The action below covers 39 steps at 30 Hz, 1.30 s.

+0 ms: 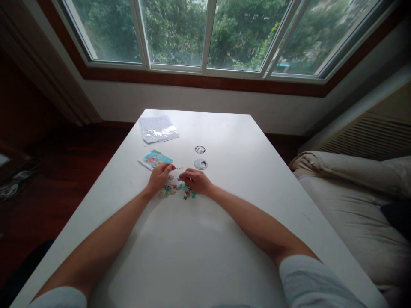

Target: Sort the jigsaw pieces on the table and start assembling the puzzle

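Pieces (193, 194) nearer tabletop (192, 244) left edge judged light, stiff, rim-pinchable; could not tell finger grasp, left hand (158, 177) or right hand (200, 181)

No text, label, brand, number or sign was legible; any print on the colourful picture sheet (156, 158) or the clear plastic packet (158, 128) was too small to resolve.
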{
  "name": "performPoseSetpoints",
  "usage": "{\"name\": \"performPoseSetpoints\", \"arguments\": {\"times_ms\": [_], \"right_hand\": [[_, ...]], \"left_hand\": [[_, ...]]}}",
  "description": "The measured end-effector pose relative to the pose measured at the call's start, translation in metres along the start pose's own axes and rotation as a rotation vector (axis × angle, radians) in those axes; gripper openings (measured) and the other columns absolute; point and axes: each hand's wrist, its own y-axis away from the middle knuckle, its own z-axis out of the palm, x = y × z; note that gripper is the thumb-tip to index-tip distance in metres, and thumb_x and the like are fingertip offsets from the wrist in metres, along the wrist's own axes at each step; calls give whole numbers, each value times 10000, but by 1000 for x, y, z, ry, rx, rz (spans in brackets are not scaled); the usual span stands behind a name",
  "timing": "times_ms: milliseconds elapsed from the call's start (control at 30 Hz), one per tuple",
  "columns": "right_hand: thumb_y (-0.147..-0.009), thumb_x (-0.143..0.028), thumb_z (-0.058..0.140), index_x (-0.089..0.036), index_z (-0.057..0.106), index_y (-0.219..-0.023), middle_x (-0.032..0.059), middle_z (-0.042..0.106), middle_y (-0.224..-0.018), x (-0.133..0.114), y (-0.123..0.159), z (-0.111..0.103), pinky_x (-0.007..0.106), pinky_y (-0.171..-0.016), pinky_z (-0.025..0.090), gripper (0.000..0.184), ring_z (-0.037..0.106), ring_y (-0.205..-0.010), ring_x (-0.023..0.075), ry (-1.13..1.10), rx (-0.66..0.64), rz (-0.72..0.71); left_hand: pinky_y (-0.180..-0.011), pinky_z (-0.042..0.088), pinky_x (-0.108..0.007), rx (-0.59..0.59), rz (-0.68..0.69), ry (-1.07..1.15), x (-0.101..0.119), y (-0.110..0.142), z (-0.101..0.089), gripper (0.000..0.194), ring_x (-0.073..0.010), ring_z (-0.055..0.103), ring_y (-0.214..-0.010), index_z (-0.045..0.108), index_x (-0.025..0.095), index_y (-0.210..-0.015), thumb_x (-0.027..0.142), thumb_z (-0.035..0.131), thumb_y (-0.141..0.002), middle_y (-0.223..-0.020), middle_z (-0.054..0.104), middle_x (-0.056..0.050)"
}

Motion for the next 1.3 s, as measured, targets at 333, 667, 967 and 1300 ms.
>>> {"name": "performPoseSetpoints", "arguments": {"times_ms": [333, 667, 967, 1300], "right_hand": [[-927, -484, 610, -182, 711, -922, -35, 558, -611, 13, 1, -8, 225, -535, 317, 318, 417, -546, 97, -224, 111, 274], [-898, -415, 615, -178, 713, -990, -20, 615, -662, 22, 1, -13, 217, -566, 421, 272, 538, -579, 105, -413, 24, 313], [-844, -396, 652, -169, 687, -993, 65, 739, -904, 31, -5, -29, 247, -600, 512, 274, 697, -751, 161, -681, 42, 356], [-806, -414, 636, -175, 666, -903, 12, 673, -716, 54, -4, -31, 222, -533, 434, 260, 580, -606, 115, -656, 389, 530]], "left_hand": [[-768, 497, -303, -370, 152, -318, 14, -6, -24, 298, -198, 646, -829, 750, 247, -984, 409, 503, -941, -947, 724, -33], [-715, 480, -273, -617, 229, -454, 42, 1, -40, 342, -195, 660, -783, 738, 277, -1107, 507, 650, -869, -953, 682, -40], [-714, 443, -306, -567, 358, -614, 58, 17, -17, 128, -206, 614, -800, 679, 262, -908, 371, 613, -914, -904, 658, -38], [-1144, 358, -516, -508, 540, -545, 58, 45, 40, 677, -335, 431, -1365, 450, 285, -1468, 428, 709, -859, -1499, 465, -131]]}}
